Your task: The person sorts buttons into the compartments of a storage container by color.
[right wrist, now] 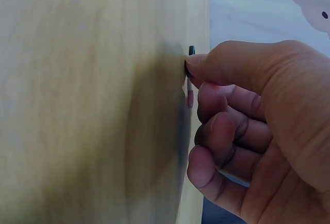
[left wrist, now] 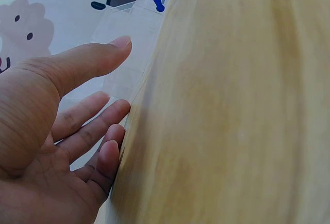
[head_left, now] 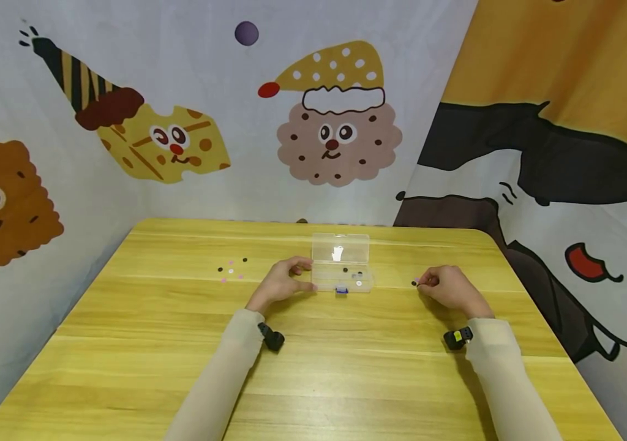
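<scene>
A clear plastic box (head_left: 320,278) stands on the table with its lid (head_left: 324,248) raised at the back and a blue latch (head_left: 341,291) in front. Several small black and pale discs lie inside. At the box's left side is my left hand (head_left: 282,282), thumb and fingers spread and relaxed; the left wrist view shows the palm (left wrist: 56,182) beside the clear wall. Farther right, my right hand (head_left: 448,286) pinches a small black disc (right wrist: 187,69) between thumb and forefinger, close to the tabletop. Near its fingertips lie another black disc (right wrist: 192,50) and a pink one (right wrist: 190,99).
Left of the left hand, several small discs lie scattered, among them a black disc (head_left: 244,260), a white disc (head_left: 231,271) and a pink disc (head_left: 223,280). The wooden table (head_left: 313,380) ends at a printed cloth (head_left: 192,202) behind.
</scene>
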